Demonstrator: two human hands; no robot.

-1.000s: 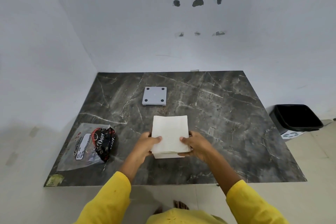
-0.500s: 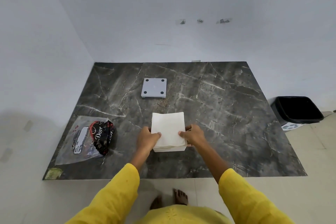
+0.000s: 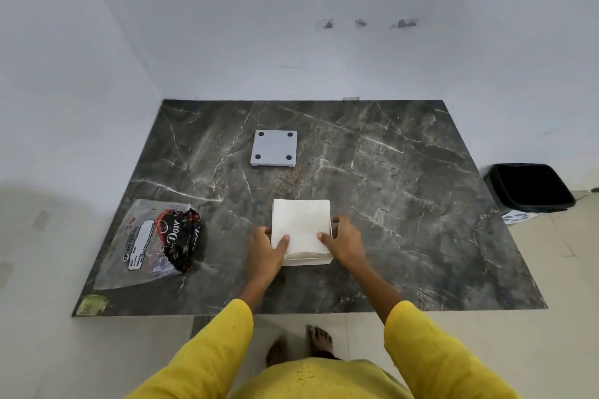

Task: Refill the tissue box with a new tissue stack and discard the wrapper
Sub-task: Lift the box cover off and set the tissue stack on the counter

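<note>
A white tissue stack (image 3: pixel 299 225) sits in the open white tissue box (image 3: pixel 308 260) near the table's front middle; only the box's near wall shows beneath it. My left hand (image 3: pixel 266 248) grips the stack's left side, thumb on top. My right hand (image 3: pixel 345 241) holds the right side, thumb on top. The box's grey lid (image 3: pixel 274 148), with a black dot at each corner, lies flat farther back. The clear plastic wrapper (image 3: pixel 142 243) with a black printed part lies at the front left of the table.
The dark marble table (image 3: pixel 405 204) stands in a corner of white walls. A black bin (image 3: pixel 531 186) stands on the floor to the right of the table. A yellow-green sticker (image 3: pixel 92 304) marks the front-left corner. My bare feet show below the table edge.
The stack has gone lower, down into the box on the table. Both hands stay on its sides, and the camera has tilted further down.
</note>
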